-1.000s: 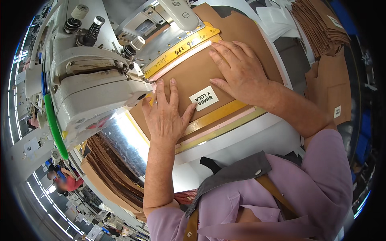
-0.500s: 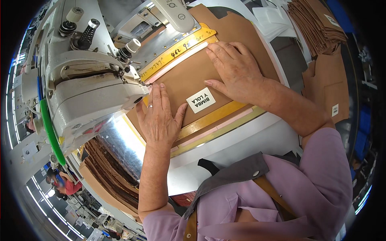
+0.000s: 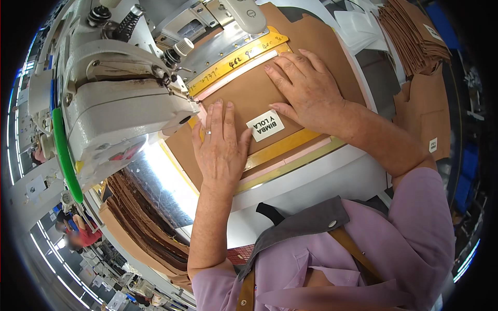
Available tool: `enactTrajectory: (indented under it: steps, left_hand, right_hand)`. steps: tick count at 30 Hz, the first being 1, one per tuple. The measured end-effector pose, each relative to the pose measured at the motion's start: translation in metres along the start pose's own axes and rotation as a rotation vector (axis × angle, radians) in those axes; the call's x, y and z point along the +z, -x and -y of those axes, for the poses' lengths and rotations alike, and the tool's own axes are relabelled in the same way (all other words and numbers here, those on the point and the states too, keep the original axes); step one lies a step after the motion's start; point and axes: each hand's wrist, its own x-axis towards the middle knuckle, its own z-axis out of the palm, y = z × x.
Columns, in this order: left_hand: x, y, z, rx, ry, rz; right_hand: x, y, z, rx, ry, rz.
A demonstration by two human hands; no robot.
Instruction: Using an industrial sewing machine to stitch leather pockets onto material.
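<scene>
Left hand point(image 3: 222, 155) nearer white label point(image 3: 265, 125), fingers point(image 3: 229, 119) slightly spread on brown panel point(image 3: 246, 98), right hand point(image 3: 314, 98) likewise

Head view: wide fisheye camera, head-worn, facing down at close range.
The camera is the left unit of a side-by-side pair on the person's head; the picture is upright and unmirrored, its left matching the person's left. The line of sight falls on the bare left hand point(image 3: 220, 153), the bare right hand point(image 3: 311, 96) and the flat, matte brown panel point(image 3: 248, 92) beneath them, all near the centre. The bulky white-painted metal sewing machine point(image 3: 124, 109) stands close at upper left; the mauve short-sleeved shirt point(image 3: 311, 249) occupies the lower right. At far left, the view reaches a distant co-worker in red clothing point(image 3: 89, 237).
</scene>
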Motion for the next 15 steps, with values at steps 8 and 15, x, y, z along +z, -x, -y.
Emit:
enactTrajectory:
  steps: [8,15]
  left_hand:
    - [0.000,-0.009,-0.012,-0.091,0.014,-0.064]
    - [-0.003,-0.011,-0.019,-0.138,-0.026,-0.033]
  right_hand:
    - [0.002,-0.016,0.011,-0.075,-0.084,0.117]
    - [0.015,-0.023,0.020,-0.128,-0.078,-0.015]
